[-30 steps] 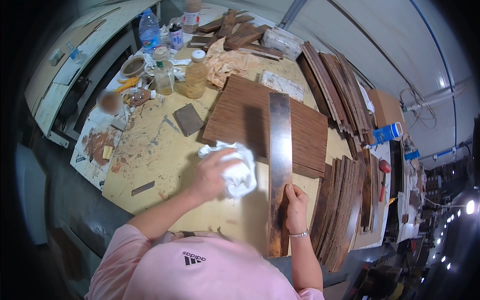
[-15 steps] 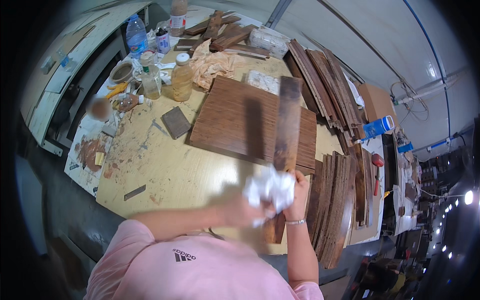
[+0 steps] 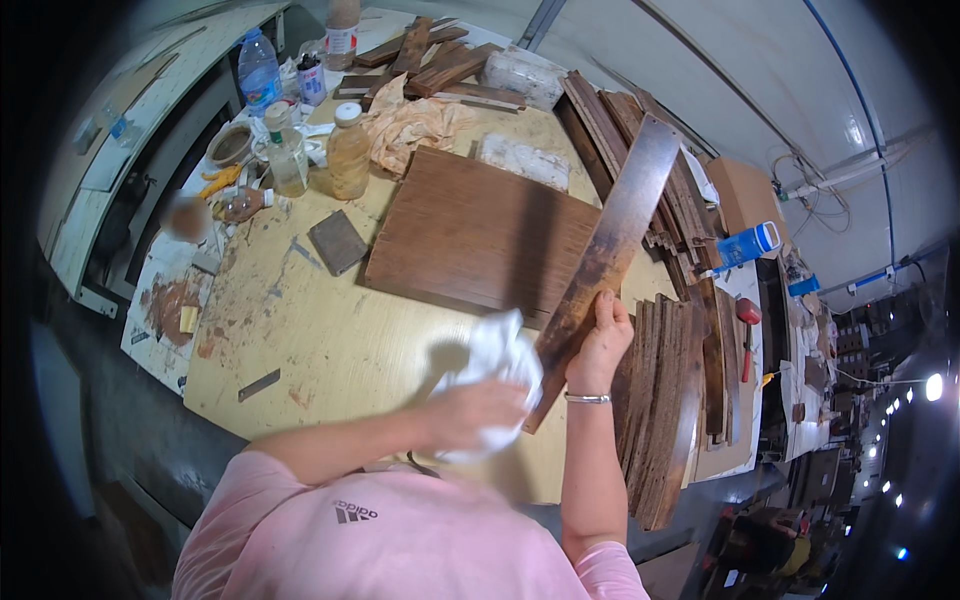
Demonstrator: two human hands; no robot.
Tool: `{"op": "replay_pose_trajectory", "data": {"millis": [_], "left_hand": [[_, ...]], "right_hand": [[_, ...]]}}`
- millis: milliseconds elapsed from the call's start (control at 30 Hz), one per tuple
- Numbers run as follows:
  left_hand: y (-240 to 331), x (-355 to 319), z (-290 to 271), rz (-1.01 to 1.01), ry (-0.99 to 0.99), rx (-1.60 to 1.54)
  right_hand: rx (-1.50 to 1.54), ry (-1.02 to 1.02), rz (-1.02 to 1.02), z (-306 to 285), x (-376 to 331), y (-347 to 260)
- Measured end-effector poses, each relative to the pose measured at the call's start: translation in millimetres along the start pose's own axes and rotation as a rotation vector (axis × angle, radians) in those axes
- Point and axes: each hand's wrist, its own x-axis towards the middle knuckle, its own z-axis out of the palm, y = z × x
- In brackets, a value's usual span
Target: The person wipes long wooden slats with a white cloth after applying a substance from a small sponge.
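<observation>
Left hand [image 3: 470, 412] – white rag [image 3: 497, 372]; right hand [image 3: 598, 340] – plank [image 3: 606, 251].

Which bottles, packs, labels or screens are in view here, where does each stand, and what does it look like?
Water bottle: far left corner, clear, blue label.
Two jars: left of the brown panel, amber liquid, white caps.
Blue can: right, lying among wood strips, white cap.
Cardboard box: behind the can, brown, plain.
Wrapped pack: far edge, whitish plastic.
No screens in view.

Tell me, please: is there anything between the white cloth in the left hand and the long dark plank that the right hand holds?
Nothing visible. The white cloth in the left hand lies right against the lower part of the long plank, which the right hand grips.
</observation>
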Motion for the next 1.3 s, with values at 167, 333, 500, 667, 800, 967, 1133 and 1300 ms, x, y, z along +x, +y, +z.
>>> {"op": "replay_pose_trajectory", "data": {"millis": [167, 333, 500, 667, 800, 967, 1133, 1300], "left_hand": [[-4, -31, -39, -0.684, 0.326, -0.420], [19, 56, -62, -0.238, 0.276, 0.197], [-29, 64, -68, -0.264, 0.312, 0.380], [-103, 79, -133, -0.288, 0.684, 0.377], [-125, 63, -181, -0.683, 1.066, -0.118], [-44, 92, -120, -0.652, 0.975, -0.724], [16, 32, 4, -0.702, 0.108, -0.339], [19, 72, -59, -0.808, 0.268, -1.084]], "right_hand": [[-0.072, -0.045, -0.027, -24, 10, -17], [-0.297, -0.193, 0.212, -18, -32, 0], [-0.404, -0.403, 0.191, -16, -79, -11], [-0.645, -0.501, 0.176, -51, -98, 2], [-0.596, -0.462, 0.133, -64, -107, 9], [-0.488, -0.284, 0.152, -35, -93, -3], [-0.250, -0.210, 0.077, -7, -60, -6], [-0.275, -0.158, 0.036, -33, -42, 4]]}}
